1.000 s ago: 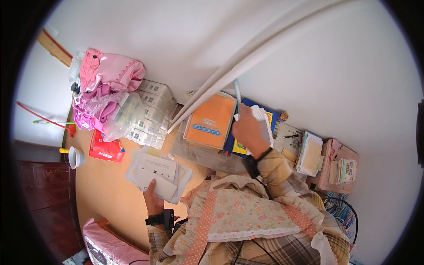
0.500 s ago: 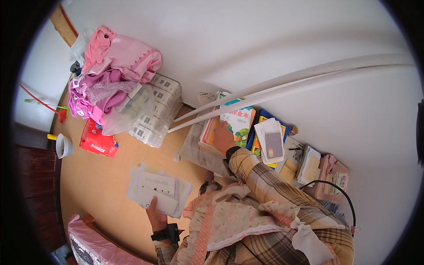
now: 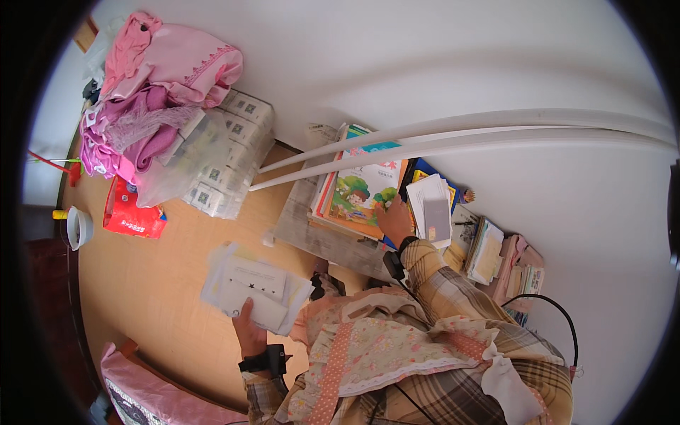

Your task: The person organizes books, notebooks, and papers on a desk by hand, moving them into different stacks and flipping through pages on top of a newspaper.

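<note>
My left hand is closed on a loose bundle of white papers and envelopes, held out over the wooden floor. My right hand has its fingers bent onto the right edge of an illustrated workbook, which tops a stack of books on a low grey surface. Just right of that hand, white papers and a grey rectangular item lie on a blue and yellow book pile. Beside them stands a small pencil holder.
Two long white tubes cross above the books. Pink clothing tops wrapped packs on the left, near a red bag and white bucket. A pink crate holds books at right. Pink padded fabric is at lower left.
My right hand has moved from the papers pile onto the book stack, where an illustrated cover replaces the orange one on top, then shifted to that cover's edge. My left hand keeps its bundle.
</note>
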Available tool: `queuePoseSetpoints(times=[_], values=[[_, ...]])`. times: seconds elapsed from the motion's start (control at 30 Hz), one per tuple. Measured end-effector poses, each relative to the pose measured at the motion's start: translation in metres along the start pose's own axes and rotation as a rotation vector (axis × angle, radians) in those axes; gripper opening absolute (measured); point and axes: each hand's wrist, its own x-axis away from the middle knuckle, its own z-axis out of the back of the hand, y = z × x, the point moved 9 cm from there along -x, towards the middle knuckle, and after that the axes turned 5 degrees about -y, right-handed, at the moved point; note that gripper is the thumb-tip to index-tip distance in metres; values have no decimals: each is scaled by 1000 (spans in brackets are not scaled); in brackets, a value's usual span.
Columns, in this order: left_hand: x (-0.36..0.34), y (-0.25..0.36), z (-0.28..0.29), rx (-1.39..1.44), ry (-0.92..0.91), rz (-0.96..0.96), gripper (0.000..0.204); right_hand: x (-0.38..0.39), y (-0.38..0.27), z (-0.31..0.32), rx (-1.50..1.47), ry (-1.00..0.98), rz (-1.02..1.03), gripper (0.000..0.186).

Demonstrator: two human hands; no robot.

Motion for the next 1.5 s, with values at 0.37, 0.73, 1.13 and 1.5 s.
queuePoseSetpoints(times=[0.37, 0.73, 1.13, 1.5], values=[[-32, -24, -42, -76, -113, 121, 54, -20, 17, -9, -33, -143, -151, 57], [-49, -46, -68, -94, -126, 200, 52, 1, 27, -27, 38, -386, -64, 53], [-56, -79, -84, -167, -212, 330, 55, 95, 30, -82, -1123, -679, -579, 56], [-69, -75, -85, -163, -216, 311, 51, 83, 38, -91, -1284, -789, -783, 55]])
